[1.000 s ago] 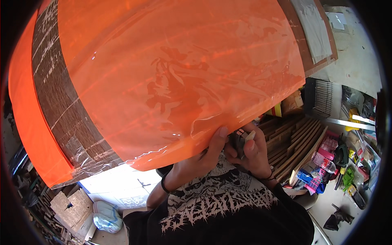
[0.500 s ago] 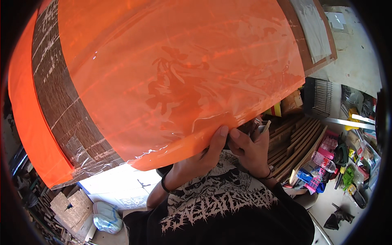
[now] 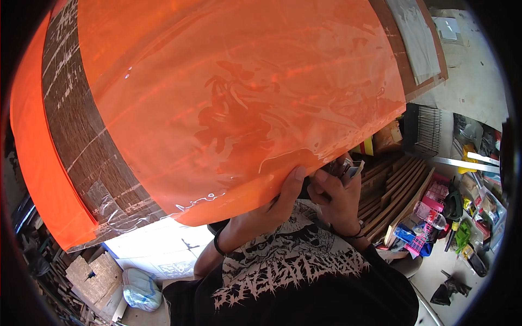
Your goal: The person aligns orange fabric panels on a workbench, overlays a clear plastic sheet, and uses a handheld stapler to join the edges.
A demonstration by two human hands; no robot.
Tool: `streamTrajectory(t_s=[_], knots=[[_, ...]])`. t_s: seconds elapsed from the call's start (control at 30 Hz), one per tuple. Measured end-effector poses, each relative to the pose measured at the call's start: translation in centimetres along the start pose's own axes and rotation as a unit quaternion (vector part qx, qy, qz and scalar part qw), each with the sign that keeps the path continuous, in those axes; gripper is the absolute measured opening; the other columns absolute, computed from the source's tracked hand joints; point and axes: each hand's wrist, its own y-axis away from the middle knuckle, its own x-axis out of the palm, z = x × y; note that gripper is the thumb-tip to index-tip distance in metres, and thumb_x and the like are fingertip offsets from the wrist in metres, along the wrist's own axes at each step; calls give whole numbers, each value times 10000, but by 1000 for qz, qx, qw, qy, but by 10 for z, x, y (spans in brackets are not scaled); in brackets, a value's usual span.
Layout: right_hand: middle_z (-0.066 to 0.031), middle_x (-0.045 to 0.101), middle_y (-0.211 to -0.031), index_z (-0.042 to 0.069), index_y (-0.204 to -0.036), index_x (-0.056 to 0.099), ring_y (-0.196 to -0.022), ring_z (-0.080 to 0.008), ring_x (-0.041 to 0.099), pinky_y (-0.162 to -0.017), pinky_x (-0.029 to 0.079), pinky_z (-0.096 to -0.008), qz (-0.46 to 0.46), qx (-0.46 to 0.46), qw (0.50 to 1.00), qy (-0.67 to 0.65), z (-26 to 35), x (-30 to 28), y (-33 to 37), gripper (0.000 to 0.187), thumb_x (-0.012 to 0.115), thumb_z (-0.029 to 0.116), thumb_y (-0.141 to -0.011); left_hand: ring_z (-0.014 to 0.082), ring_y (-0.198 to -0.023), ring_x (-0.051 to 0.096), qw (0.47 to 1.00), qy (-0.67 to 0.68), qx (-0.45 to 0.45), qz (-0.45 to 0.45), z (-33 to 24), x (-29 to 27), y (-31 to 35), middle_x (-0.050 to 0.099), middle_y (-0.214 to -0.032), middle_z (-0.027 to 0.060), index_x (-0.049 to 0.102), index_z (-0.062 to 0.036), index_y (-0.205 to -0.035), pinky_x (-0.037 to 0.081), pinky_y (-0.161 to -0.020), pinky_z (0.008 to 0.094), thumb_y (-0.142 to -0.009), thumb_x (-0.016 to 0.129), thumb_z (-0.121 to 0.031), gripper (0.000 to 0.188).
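Note:
A large glossy orange plastic sheet [image 3: 261, 103] lies over a brown board [image 3: 81, 108] and hangs over its near edge. My left hand [image 3: 283, 201] is closed on that near edge, thumb on top and the other fingers hidden beneath. Just to its right, my right hand [image 3: 337, 195] is curled close to the edge, its thumb bent off the sheet. A small object with a metallic part and a pale rectangular end [image 3: 353, 170] sits in its fingers; its kind cannot be made out. Clear film with wrinkles [image 3: 114, 209] covers the board's near left corner.
Curved wooden strips [image 3: 397, 187] are stacked right of my right hand. Beyond them stand a pink basket [image 3: 427, 223] with small items and a dark wire rack [image 3: 428, 130]. A wooden block [image 3: 95, 277] and a tied plastic bag [image 3: 141, 289] are at the lower left.
My right thumb has drawn back from the sheet's edge and bent. The small object in that hand has tilted and shows more of itself. My left hand stays almost in place.

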Motion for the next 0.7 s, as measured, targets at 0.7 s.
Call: streamTrajectory(t_s=[0.7], knots=[[-68, 580, -1022, -11, -1297, 463, -746, -102, 550, -456, 436, -225, 97, 10, 995, -10, 5, 6, 8, 520, 619, 343, -950, 108, -607, 619, 989, 137, -46, 0, 0, 5, 1, 662, -705, 7, 682, -22, -965, 483, -560, 248, -943, 612, -76, 91]])
